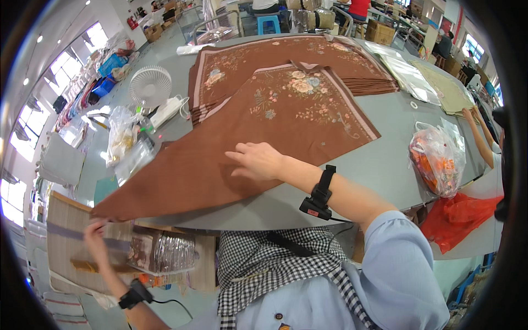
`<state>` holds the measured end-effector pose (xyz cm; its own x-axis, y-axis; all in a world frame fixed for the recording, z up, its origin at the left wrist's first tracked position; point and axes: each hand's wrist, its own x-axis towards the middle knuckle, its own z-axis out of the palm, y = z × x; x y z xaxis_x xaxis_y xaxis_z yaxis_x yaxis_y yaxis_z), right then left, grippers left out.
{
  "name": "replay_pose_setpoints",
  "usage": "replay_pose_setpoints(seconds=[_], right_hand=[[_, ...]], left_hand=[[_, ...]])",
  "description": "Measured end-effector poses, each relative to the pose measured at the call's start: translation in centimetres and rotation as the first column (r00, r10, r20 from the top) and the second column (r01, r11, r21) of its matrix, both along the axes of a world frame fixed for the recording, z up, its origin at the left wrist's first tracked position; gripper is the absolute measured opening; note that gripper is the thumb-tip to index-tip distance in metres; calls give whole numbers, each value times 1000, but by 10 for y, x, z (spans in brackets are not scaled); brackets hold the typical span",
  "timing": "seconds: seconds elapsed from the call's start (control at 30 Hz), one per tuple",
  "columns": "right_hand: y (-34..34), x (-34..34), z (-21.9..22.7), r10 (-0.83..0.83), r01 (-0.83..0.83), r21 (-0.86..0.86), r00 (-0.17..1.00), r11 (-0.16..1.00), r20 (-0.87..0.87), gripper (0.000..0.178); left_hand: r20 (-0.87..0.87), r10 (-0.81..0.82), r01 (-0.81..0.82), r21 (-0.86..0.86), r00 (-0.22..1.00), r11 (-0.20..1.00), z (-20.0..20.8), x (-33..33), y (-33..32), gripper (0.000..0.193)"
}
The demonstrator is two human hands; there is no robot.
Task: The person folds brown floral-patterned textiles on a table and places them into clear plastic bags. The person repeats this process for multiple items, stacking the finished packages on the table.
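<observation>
Folding, it seemed: left hand (95, 233) pinched the brown cloth (181, 173) by its corner, right hand (257, 161) spread open over it; smoothing probably came next.

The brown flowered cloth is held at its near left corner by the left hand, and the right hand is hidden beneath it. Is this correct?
Not quite: the head view shows the right hand in plain sight over the brown flowered cloth, not beneath it. The left hand does hold the cloth's near left corner.
</observation>
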<state>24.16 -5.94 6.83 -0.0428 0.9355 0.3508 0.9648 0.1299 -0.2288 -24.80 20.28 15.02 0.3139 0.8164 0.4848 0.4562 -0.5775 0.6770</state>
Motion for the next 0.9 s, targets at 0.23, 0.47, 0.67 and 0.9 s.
replay_pose_setpoints(seconds=[0.23, 0.47, 0.67, 0.9], right_hand=[[-3, -82, -62, -121, 119, -87, 993, 989, -14, 86], [9, -41, 19, -138, 150, 37, 967, 988, -215, 43], [35, -56, 163, 91, -71, 68, 391, 995, -916, 72], [-63, 82, 275, 464, 444, 638, 444, 629, -766, 33]], left_hand=[[-127, 26, 21, 356, 992, 934, 63, -30, 26, 20], [-323, -72, -19, -269, 944, 963, 54, 21, -53, 17], [203, -581, 561, -625, 788, 543, -97, 275, -195, 59], [392, -826, 791, -604, 404, 99, -85, 338, -272, 31]])
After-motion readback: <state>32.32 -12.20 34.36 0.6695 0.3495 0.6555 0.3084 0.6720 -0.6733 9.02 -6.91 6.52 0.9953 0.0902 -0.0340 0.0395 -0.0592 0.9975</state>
